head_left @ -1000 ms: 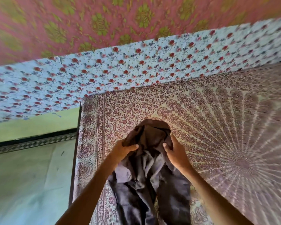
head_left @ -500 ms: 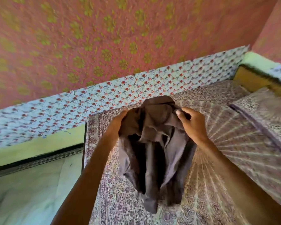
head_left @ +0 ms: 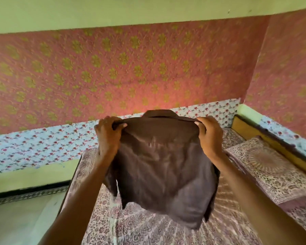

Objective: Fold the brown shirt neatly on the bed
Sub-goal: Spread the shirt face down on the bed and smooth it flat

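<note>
With arms raised, our left hand [head_left: 107,137] and right hand [head_left: 210,137] each grip a shoulder of the brown shirt [head_left: 164,167], which hangs spread above the bed [head_left: 237,227].

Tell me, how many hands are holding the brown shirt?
2. The left hand grips the brown shirt at its left shoulder; the right hand grips the right shoulder, above the bed.

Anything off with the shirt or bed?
Nothing damaged or spilled. The brown shirt hangs over the bed, left hand and right hand gripping its shoulders; only its creased hem hangs uneven.
</note>
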